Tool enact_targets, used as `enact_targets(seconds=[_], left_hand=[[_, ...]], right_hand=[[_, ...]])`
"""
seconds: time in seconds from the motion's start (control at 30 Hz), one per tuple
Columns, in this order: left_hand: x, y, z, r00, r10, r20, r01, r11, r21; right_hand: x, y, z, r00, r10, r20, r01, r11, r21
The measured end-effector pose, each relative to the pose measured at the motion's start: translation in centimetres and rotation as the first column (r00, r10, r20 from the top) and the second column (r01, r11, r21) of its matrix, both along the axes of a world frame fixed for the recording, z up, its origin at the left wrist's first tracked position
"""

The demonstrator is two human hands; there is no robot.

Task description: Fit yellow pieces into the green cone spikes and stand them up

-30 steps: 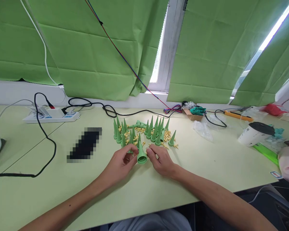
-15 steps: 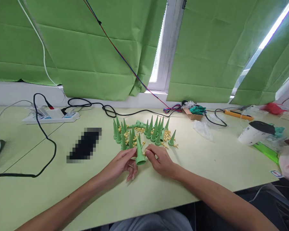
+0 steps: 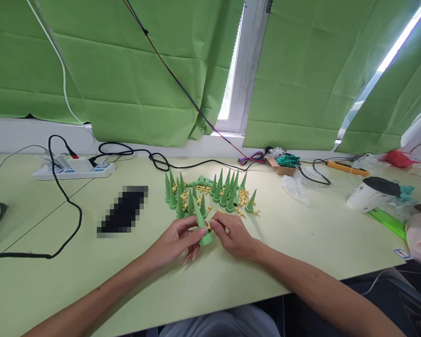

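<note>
My left hand [image 3: 185, 238] pinches a green plastic cone [image 3: 199, 216] between thumb and fingers, its point tilted up and to the left, its round base toward me. Close on the right, my right hand [image 3: 233, 234] is closed with its fingertips at the cone's side, pinching a small yellow plastic piece [image 3: 209, 226] that is mostly hidden. Just beyond my hands stand several upright green cones [image 3: 230, 204], in a left group and a right group. Small yellow pieces [image 3: 243, 196] lie scattered among them.
A pixelated dark patch [image 3: 122, 210] covers something on the table at left. A white power strip [image 3: 75, 172] with cables lies behind it. Toward the back right are a small cardboard box [image 3: 282, 168], a plastic bag [image 3: 296, 189] and a white cylinder [image 3: 372, 194]. Part of another person shows at far right.
My left hand has turned the cone, so its tip leans further left and its open base no longer faces me. The left thumb now lies across the cone. My right hand has barely moved.
</note>
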State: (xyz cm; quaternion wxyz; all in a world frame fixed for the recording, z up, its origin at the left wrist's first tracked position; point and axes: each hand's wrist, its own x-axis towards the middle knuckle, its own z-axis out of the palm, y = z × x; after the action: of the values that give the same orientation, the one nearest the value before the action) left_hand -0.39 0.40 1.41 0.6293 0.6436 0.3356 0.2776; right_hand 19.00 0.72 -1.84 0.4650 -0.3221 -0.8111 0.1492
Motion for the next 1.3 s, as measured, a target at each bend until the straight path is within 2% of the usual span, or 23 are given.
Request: enact_targets(seconds=[0.23, 0.47, 0.7, 0.87, 1.1, 1.3], left_hand=[[-0.2, 0.0, -0.7, 0.999, 0.003, -0.053, 0.001, 0.997, 0.078], [-0.1, -0.2, -0.6, 0.985, 0.091, -0.146, -0.048, 0.961, 0.274], [-0.4, -0.2, -0.9, 0.962, 0.172, -0.212, -0.034, 0.846, 0.533], [-0.5, -0.3, -1.0, 0.954, 0.204, -0.219, 0.002, 0.728, 0.685], [-0.9, -0.2, -2.1, 0.959, 0.172, -0.224, 0.068, 0.629, 0.774], [-1.1, -0.1, -2.2, 0.951, 0.189, -0.244, 0.116, 0.513, 0.850]], right_hand=[[0.0, -0.1, 0.1, 1.000, 0.013, 0.024, -0.012, 1.000, -0.028], [0.1, 0.0, -0.1, 0.998, 0.031, 0.050, -0.030, 0.999, -0.032], [0.2, 0.0, -0.2, 0.997, 0.057, 0.056, -0.055, 0.998, -0.037], [0.2, 0.0, -0.2, 0.995, 0.056, 0.088, -0.051, 0.997, -0.057], [0.2, 0.0, -0.3, 0.992, 0.059, 0.115, -0.052, 0.997, -0.064], [0.2, 0.1, -0.4, 0.989, 0.067, 0.129, -0.057, 0.995, -0.079]])
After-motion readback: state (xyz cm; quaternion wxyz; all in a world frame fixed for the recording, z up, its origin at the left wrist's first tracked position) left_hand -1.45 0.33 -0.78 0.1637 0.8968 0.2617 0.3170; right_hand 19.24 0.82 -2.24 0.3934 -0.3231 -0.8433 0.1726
